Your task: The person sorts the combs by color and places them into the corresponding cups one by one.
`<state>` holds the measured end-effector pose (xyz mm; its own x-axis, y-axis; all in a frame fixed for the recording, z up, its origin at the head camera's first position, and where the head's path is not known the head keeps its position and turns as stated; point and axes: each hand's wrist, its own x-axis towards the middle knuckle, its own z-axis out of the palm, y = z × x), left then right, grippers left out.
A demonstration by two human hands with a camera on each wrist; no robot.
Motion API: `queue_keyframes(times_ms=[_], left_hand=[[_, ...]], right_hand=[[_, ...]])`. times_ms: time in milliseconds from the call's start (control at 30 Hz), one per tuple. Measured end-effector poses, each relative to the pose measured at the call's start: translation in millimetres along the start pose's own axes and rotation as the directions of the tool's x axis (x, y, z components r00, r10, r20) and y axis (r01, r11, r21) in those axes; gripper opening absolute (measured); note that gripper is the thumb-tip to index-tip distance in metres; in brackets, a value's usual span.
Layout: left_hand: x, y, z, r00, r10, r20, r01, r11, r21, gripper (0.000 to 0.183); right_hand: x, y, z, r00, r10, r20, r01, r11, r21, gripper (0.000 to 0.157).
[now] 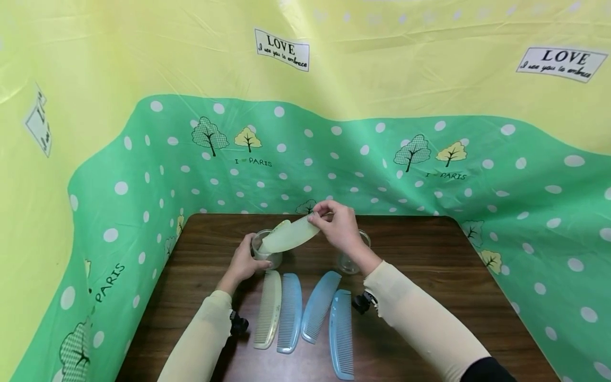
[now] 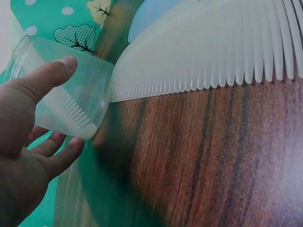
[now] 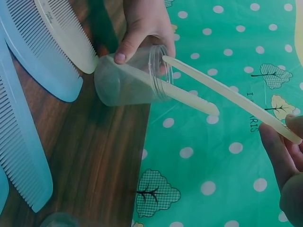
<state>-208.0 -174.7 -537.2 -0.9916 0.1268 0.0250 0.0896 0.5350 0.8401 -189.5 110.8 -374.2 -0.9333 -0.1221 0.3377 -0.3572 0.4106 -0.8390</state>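
Note:
My left hand (image 1: pixel 242 263) grips a clear plastic jar (image 2: pixel 90 61), thumb on one side and fingers on the other. A pale yellow comb (image 3: pixel 191 100) stands slanted in that jar, its upper end poking out of the mouth. My right hand (image 1: pixel 341 228) pinches one end of a second pale yellow comb (image 1: pixel 292 236) between thumb and fingers. This comb slopes down to the left, its far end at the jar's rim in the right wrist view. Nearer me lie another pale yellow comb (image 1: pixel 269 310) and a blue comb (image 1: pixel 290 313) beside it.
Two more blue combs, one slanted (image 1: pixel 321 306) and one further right (image 1: pixel 341 334), lie on the brown wooden table (image 1: pixel 429 297). A second clear jar (image 1: pixel 348 263) stands partly hidden behind my right wrist. A green dotted cloth (image 1: pixel 329 159) hangs around the table's back and sides.

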Motion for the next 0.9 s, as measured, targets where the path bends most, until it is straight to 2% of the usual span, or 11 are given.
queue_keyframes(times_ms=[400,900], left_hand=[[-0.6,-0.6,0.7,1.000,-0.008,-0.001,0.008,1.000,-0.021,0.093],[0.2,-1.1,1.1,1.000,0.001,0.000,-0.001,1.000,-0.023,0.091]], right_hand=[[6.9,2.7,26.4,1.000,0.018,-0.021,-0.017,1.000,0.012,0.020],[20.0,3.5,51.3,0.999,0.026,-0.034,-0.031,0.989,-0.146,0.018]])
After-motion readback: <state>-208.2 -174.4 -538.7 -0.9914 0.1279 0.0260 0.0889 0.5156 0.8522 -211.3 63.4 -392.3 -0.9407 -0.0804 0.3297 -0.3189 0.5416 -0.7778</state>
